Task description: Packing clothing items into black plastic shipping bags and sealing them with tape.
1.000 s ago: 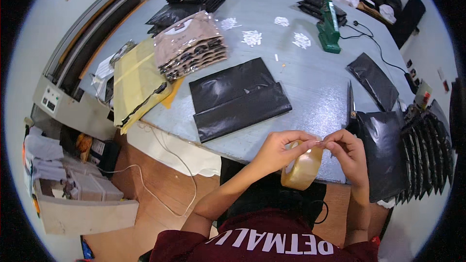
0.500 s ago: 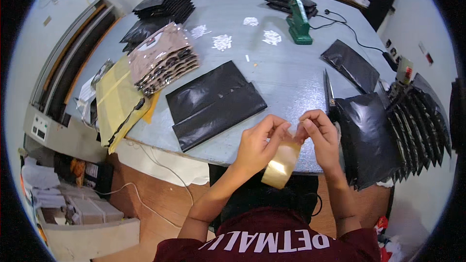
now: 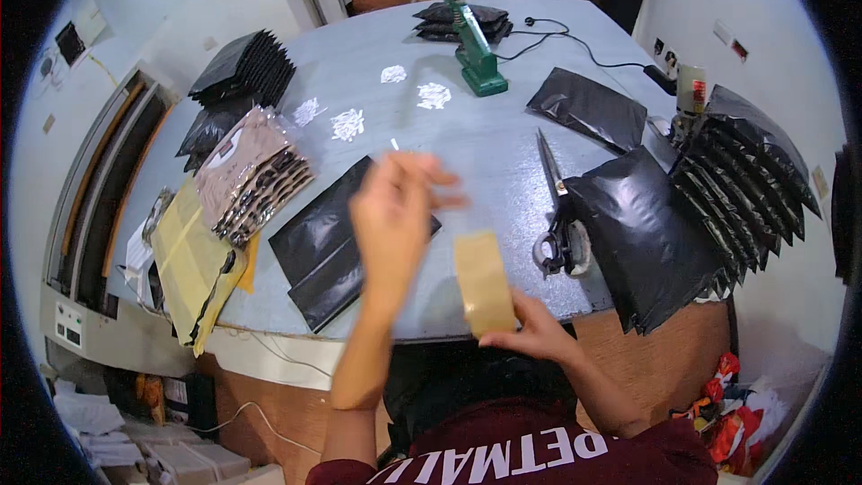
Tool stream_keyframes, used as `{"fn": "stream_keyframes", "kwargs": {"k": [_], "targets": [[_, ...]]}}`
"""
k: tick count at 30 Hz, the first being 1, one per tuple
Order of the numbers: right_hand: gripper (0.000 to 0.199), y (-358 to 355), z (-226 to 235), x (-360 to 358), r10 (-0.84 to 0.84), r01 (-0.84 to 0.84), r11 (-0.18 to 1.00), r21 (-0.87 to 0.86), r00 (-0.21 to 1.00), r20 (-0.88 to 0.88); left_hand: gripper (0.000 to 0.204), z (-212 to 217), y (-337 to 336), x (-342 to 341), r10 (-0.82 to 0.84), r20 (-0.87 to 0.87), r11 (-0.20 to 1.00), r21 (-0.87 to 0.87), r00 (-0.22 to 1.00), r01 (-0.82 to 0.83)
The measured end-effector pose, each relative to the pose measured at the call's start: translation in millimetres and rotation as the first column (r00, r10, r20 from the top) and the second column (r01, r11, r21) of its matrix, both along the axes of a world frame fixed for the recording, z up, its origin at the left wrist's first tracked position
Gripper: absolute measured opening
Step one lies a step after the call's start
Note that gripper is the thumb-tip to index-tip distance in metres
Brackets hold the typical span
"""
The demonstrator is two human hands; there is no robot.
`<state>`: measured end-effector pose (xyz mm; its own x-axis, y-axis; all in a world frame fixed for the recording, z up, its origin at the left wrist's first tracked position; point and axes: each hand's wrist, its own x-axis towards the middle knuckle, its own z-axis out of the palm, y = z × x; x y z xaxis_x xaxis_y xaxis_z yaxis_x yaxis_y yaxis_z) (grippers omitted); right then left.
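Note:
My right hand grips a roll of packing tape at the table's near edge, with its tan outer face turned up. My left hand is raised in front of me, smeared by motion. Whether its fingers hold anything, such as a strip of tape, does not show. Behind and below that hand lies a folded black plastic mailer, partly covered by my left forearm. Black-handled scissors rest on the table to the right of the tape, beside a filled black plastic package.
A row of black packages stands at the right. Bagged brown garments, a yellow package and stacked black packages occupy the left. Farther back are a green hand press, small white piles and a cable.
My hands, close together at the tape before, are now apart. The left has swung up and left over the mailer; the right has dropped lower with the roll. The view has shifted right.

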<state>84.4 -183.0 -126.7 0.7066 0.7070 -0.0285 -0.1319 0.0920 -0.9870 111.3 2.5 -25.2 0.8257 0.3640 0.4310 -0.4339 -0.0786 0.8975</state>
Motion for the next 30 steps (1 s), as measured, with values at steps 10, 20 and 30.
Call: {"fn": "stream_keyframes", "kwargs": {"k": [10, 20, 30], "targets": [[0.043, -29, -6, 3, 0.054, -0.011, 0.989, -0.147, 0.954, 0.295, 0.024, 98, -9, 37, -0.408, -0.168, 0.903, 0.067, 0.897, 0.424], [0.033, -34, -28, 69, -0.037, 0.859, 0.282, -0.427, 0.455, 0.890, 0.038, 101, 2, 74, -0.459, -0.121, 0.878, 0.093, 0.880, 0.470], [0.033, -63, 31, 20, -0.283, 0.391, 0.906, 0.161, 0.843, -0.457, 0.042, 100, 4, 72, -0.568, -0.056, 0.822, -0.001, 0.821, 0.569]]}}
